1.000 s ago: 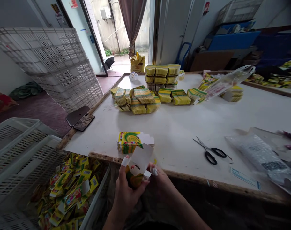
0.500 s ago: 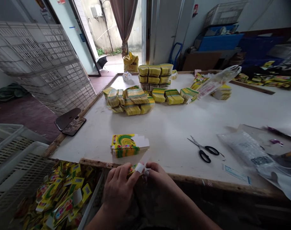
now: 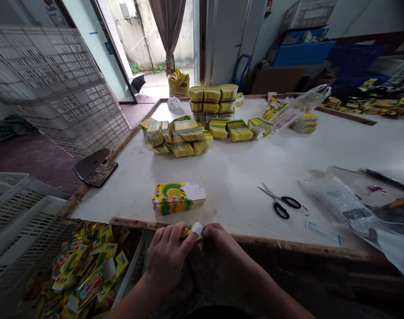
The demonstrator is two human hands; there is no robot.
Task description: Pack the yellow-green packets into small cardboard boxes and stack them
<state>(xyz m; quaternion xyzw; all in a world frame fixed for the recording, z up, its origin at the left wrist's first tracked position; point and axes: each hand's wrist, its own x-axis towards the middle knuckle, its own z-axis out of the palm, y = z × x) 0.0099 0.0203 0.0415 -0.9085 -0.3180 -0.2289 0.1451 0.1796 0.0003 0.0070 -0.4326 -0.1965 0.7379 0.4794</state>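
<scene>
At the table's front edge my left hand (image 3: 167,248) is closed around a small yellow printed carton (image 3: 186,231), mostly hidden by the fingers. My right hand (image 3: 219,237) pinches at the carton's white end flap (image 3: 198,228); its fingertips are bent and slightly blurred. Just beyond the hands lies a short stack of flattened yellow-and-green cartons (image 3: 173,206), white flaps pointing right. Below on the left, a plastic crate (image 3: 135,261) holds many loose yellow cartons (image 3: 89,274).
Black-handled scissors (image 3: 281,206) lie on the white table (image 3: 235,173) to the right, beside bubble wrap (image 3: 331,199). Bundled cartons (image 3: 213,99) are stacked at the back. A phone (image 3: 101,173) rests at the left edge. Tall white crates (image 3: 56,84) stand at left.
The view has shifted slightly. Both hands stay at the carton, while the right fingers have moved a little around its white flap.
</scene>
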